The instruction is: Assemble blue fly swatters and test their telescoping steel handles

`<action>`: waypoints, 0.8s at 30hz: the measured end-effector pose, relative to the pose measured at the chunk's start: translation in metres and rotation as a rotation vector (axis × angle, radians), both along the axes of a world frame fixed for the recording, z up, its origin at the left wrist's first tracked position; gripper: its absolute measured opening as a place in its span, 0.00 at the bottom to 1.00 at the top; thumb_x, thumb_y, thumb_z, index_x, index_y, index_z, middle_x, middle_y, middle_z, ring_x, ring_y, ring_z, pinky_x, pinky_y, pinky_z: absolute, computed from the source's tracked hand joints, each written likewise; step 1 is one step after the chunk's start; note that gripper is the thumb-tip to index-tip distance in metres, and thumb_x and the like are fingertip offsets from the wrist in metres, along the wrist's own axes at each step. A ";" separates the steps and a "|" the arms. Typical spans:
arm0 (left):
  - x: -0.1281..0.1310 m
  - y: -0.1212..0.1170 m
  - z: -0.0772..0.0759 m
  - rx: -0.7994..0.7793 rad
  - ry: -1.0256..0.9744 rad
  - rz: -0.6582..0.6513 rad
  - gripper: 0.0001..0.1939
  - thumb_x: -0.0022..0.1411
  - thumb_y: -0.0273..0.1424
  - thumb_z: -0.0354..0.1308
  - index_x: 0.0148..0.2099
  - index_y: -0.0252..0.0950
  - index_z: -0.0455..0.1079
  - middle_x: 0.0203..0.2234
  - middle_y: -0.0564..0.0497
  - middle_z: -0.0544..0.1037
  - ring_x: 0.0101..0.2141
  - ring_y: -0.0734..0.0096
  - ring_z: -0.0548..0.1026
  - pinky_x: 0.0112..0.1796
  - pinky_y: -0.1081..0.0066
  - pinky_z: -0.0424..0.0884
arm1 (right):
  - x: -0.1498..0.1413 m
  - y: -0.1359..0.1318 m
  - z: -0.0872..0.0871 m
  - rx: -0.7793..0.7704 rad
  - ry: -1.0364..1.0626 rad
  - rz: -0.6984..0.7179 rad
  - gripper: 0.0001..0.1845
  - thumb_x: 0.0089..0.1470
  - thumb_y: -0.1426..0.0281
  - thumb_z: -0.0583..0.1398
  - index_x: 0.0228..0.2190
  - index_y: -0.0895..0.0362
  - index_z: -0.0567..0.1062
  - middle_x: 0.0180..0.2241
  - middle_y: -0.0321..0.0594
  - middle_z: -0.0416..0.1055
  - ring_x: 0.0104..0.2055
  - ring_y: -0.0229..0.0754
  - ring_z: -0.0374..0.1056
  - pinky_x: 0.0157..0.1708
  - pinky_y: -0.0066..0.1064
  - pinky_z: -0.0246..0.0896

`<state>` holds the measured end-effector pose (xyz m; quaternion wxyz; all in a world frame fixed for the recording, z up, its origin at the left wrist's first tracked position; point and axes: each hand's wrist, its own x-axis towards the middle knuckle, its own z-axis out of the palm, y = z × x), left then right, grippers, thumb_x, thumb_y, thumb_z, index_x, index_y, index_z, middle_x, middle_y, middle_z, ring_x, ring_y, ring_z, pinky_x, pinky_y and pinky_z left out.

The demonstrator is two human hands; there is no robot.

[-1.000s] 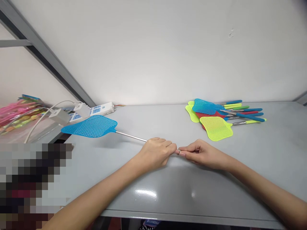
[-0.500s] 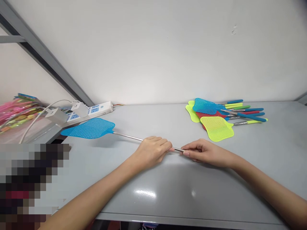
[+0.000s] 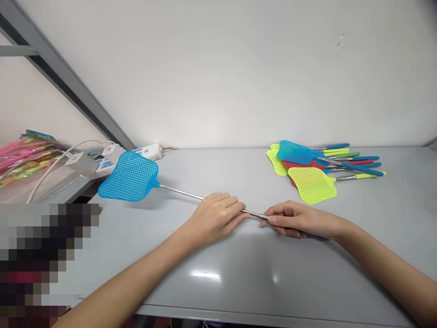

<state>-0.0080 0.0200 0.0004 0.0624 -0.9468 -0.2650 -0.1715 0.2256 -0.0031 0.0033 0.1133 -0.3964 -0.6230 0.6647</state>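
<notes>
A blue fly swatter with a thin telescopic metal rod stretches across the grey table, its mesh head raised at the left. My left hand is closed around the rod near its middle. My right hand is closed around the handle end, fingertips pinching where rod meets handle. A short stretch of bare rod shows between the two hands.
A pile of several fly swatters in blue, yellow-green and red lies at the back right. A white power strip with plugs and cables sits back left, near colourful packaged goods. A white wall stands behind.
My hands have drawn apart along the rod, exposing more metal between them. The swatter head has tilted up and turned to face the camera.
</notes>
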 end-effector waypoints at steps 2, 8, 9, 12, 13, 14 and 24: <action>0.001 -0.002 0.000 0.001 -0.006 -0.007 0.14 0.64 0.36 0.44 0.34 0.35 0.66 0.23 0.54 0.70 0.26 0.75 0.65 0.27 0.73 0.57 | -0.002 -0.002 0.000 -0.009 -0.008 -0.016 0.18 0.54 0.58 0.52 0.36 0.59 0.71 0.22 0.32 0.59 0.16 0.27 0.50 0.13 0.19 0.43; 0.006 -0.007 0.000 -0.001 -0.008 -0.031 0.14 0.64 0.36 0.43 0.33 0.35 0.66 0.22 0.54 0.69 0.25 0.74 0.65 0.26 0.73 0.57 | -0.007 -0.006 0.001 -0.060 0.012 -0.057 0.14 0.54 0.62 0.53 0.32 0.60 0.71 0.21 0.32 0.60 0.17 0.27 0.52 0.14 0.19 0.45; 0.007 -0.009 0.000 -0.004 -0.009 -0.039 0.14 0.64 0.36 0.43 0.33 0.35 0.66 0.22 0.54 0.69 0.25 0.74 0.65 0.26 0.73 0.57 | -0.008 -0.006 0.000 -0.077 0.033 -0.055 0.14 0.54 0.62 0.53 0.32 0.60 0.71 0.21 0.32 0.60 0.17 0.27 0.52 0.14 0.19 0.46; 0.011 -0.014 0.000 0.000 -0.018 -0.056 0.15 0.64 0.35 0.43 0.32 0.35 0.66 0.21 0.54 0.68 0.24 0.74 0.64 0.25 0.73 0.57 | -0.011 -0.007 -0.002 -0.132 0.090 -0.041 0.13 0.55 0.63 0.53 0.30 0.61 0.70 0.21 0.32 0.60 0.16 0.27 0.52 0.13 0.19 0.44; 0.013 -0.015 0.000 0.001 -0.019 -0.058 0.15 0.64 0.35 0.43 0.31 0.35 0.66 0.21 0.54 0.67 0.24 0.74 0.64 0.25 0.73 0.57 | -0.011 -0.007 -0.003 -0.148 0.100 -0.034 0.13 0.54 0.63 0.53 0.30 0.61 0.70 0.20 0.31 0.60 0.16 0.27 0.51 0.13 0.19 0.43; 0.014 -0.017 0.000 -0.002 -0.017 -0.059 0.15 0.64 0.34 0.42 0.31 0.35 0.66 0.20 0.54 0.67 0.24 0.75 0.63 0.25 0.73 0.57 | -0.012 -0.007 -0.004 -0.160 0.104 -0.029 0.13 0.54 0.62 0.53 0.29 0.61 0.69 0.20 0.31 0.60 0.15 0.26 0.50 0.12 0.19 0.43; 0.016 -0.025 -0.005 -0.105 0.028 -0.062 0.12 0.63 0.30 0.43 0.33 0.35 0.65 0.23 0.53 0.67 0.24 0.74 0.63 0.24 0.73 0.59 | -0.013 -0.010 -0.006 -0.194 0.105 -0.016 0.14 0.52 0.61 0.55 0.28 0.60 0.68 0.20 0.31 0.60 0.15 0.26 0.49 0.12 0.19 0.41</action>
